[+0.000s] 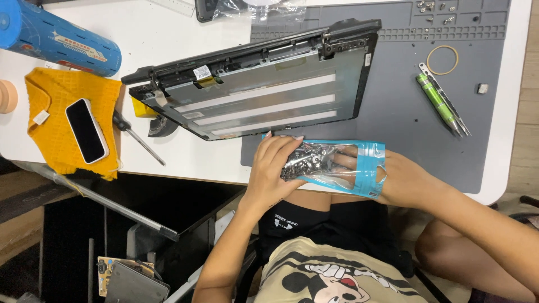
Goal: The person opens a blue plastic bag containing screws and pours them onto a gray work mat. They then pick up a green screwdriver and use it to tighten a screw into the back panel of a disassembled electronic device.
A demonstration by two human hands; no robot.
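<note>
Head view: a blue-edged clear pouch of screws (325, 165), at six o'clock below the opened laptop panel (264, 95), is clasped by the left hand (273, 168) while the right hand's (401, 179) fingers are pushed inside; tilted, screws could be spilled off the table edge.

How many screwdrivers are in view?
2: a black-handled screwdriver beside the yellow cloth on the left, and a green screwdriver on the grey mat. Others may be hidden.
</note>
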